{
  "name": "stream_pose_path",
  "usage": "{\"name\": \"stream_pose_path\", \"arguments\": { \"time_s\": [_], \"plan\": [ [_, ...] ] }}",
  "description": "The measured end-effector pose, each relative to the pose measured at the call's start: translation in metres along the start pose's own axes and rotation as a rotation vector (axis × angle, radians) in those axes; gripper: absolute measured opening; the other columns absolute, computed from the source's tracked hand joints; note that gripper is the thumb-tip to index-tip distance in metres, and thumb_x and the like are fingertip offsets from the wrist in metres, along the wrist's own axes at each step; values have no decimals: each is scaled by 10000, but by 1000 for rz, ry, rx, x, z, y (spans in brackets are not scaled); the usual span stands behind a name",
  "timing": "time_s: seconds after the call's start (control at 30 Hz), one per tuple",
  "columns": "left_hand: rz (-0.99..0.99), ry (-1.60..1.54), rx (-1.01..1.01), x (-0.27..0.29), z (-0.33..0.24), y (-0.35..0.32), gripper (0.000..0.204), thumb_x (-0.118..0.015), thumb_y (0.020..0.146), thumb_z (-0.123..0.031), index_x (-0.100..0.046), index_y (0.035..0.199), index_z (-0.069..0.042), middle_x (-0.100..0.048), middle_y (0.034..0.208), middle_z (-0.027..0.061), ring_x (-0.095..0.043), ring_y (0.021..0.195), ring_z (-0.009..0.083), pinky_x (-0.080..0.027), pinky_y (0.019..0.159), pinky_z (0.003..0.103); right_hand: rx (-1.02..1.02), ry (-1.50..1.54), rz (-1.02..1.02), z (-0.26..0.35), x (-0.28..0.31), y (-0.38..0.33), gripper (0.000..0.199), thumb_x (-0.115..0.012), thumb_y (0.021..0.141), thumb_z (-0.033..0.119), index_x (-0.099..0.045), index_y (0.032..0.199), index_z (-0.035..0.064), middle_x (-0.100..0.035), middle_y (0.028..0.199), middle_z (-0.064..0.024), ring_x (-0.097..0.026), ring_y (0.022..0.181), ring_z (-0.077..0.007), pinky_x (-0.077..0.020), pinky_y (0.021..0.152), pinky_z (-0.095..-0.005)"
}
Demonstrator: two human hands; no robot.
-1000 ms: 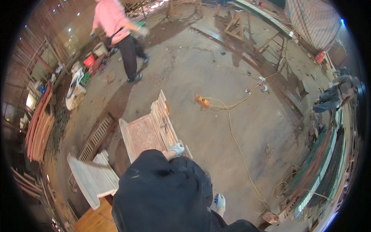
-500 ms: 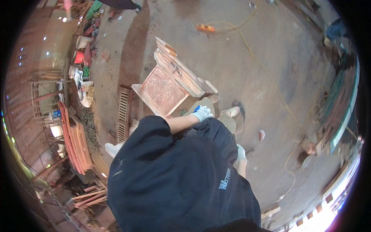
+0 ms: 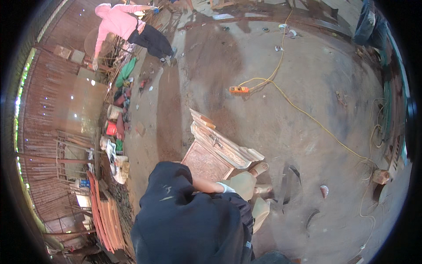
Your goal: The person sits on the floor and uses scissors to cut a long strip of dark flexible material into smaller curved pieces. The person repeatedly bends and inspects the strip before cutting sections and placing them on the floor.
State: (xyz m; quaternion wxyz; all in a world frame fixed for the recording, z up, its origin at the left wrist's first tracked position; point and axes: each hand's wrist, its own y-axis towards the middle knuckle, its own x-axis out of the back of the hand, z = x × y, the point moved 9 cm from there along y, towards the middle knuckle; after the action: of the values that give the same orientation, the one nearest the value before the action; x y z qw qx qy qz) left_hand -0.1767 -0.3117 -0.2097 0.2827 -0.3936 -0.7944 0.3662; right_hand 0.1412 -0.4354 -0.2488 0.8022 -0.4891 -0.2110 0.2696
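Note:
My left hand [image 3: 226, 188], in a white glove, rests by my thigh just below the carved piece, and my dark sleeve and top hide its fingers. My right hand is out of sight. In front of me on the floor stands a carved wooden furniture piece [image 3: 206, 160], pinkish brown with a raised pattern on its panel. A stepped moulding [image 3: 226, 147] runs along its far right side. My shoe [image 3: 259, 169] is close to the moulding's near end. Neither hand visibly touches the wood.
An orange power strip [image 3: 239, 89] with a yellow cord [image 3: 303, 110] lies ahead. Dark curved strips [image 3: 288, 187] are on the floor at right. A person in a pink hooded top [image 3: 121, 22] stands far left. Long boards [image 3: 105, 215] and mixed clutter line the left side.
My view has tilted up, so the carved piece sits lower and the person in pink shows more fully. My right hand has left the picture; my left hand is more hidden.

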Motion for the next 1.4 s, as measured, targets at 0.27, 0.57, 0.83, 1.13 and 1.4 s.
{"name": "stream_pose_path", "arguments": {
  "time_s": [0.27, 0.57, 0.83, 1.13, 1.4],
  "plan": [
    [223, 209, 120, -67, 20, 16, 379, -461, 890, -323, -611, 1186, -140, -590, 1218, 162, -541, 1151, 331, -409, 965, 443, 95, -21, 58, -49, -63, 33, 147, -554, 882, 146, -623, 917, 21, -631, 870, -162, -595, 784, -255, -461, 702, -368],
    [-792, 521, -55, 68, 8, 190, 207, -506, 855, -268, -595, 920, -93, -596, 889, 177, -593, 873, 382, -468, 758, 517, 261, 66, -413, -130, -2, 157, 103, -546, 878, 104, -595, 876, 14, -600, 807, -146, -576, 761, -254, -458, 707, -365],
    [-767, 1072, -231, 31, 238, 353, 503, -620, 760, -390, -519, 1188, -145, -453, 1159, 175, -453, 1066, 382, -348, 930, 554, 197, 321, -1016, -179, 73, 268, 184, -557, 915, 77, -602, 1031, -58, -633, 995, -161, -581, 887, -228, -455, 836, -320],
    [-898, 1030, -444, 39, 264, 309, 604, -623, 698, -539, -548, 1177, -180, -457, 1127, 167, -517, 953, 335, -422, 864, 488, 249, -22, -1136, -108, -49, 197, 171, -657, 850, 141, -668, 941, -3, -663, 854, -168, -634, 768, -295, -510, 685, -381],
    [-1071, 1022, -777, 31, 285, 314, 482, -533, 793, -418, -442, 1221, -216, -464, 1115, 168, -501, 938, 326, -383, 861, 463, 316, -163, -1446, -75, -122, 171, 176, -662, 862, 149, -665, 918, -18, -663, 853, -173, -640, 781, -293, -520, 715, -362]
  ]
}}
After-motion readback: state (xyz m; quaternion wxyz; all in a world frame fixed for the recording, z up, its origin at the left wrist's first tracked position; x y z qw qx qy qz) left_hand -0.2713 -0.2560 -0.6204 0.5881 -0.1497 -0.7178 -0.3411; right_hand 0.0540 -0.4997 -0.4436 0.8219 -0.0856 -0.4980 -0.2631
